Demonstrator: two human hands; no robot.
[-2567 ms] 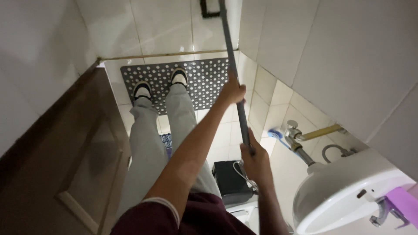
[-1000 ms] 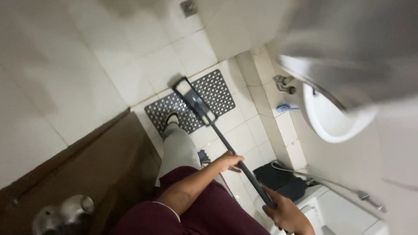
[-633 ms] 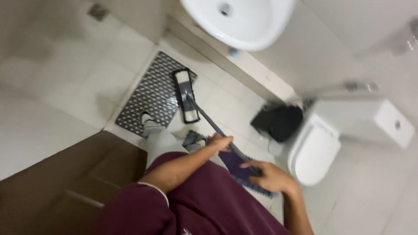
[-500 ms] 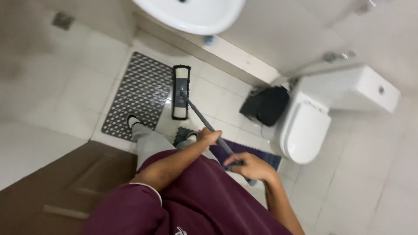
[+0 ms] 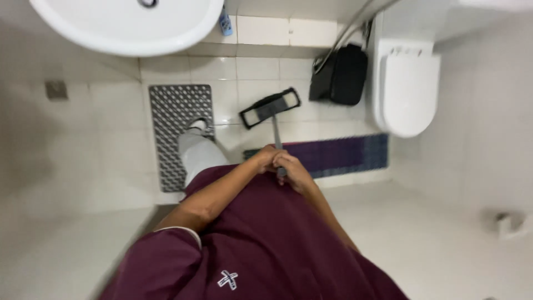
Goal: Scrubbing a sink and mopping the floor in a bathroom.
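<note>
While I look straight down, my 2 hands sit stacked together on the mop handle (image 5: 276,133), left hand (image 5: 265,160) just above right hand (image 5: 293,173), both clamped round the grey pole. Open floor (image 5: 255,69) for the mop head (image 5: 270,108) is tight: the sink (image 5: 125,25) overhangs the far-left side, the toilet (image 5: 405,89) closes off the right, and a black bin (image 5: 341,75) stands just beside the toilet, near the mop head's right end. A clear strip of tile runs between the grey perforated mat (image 5: 177,128) and the bin, and the mop head lies in that strip.

Flat rectangular head, black frame with a pale middle, tilted at a slant on the tiles, handle running back to my hands. My shoe (image 5: 197,125) rests on the grey mat. A purple mat (image 5: 338,155) lies just behind the mop head, along the toilet's near side. White tiled floor, pale walls, narrow bathroom.
</note>
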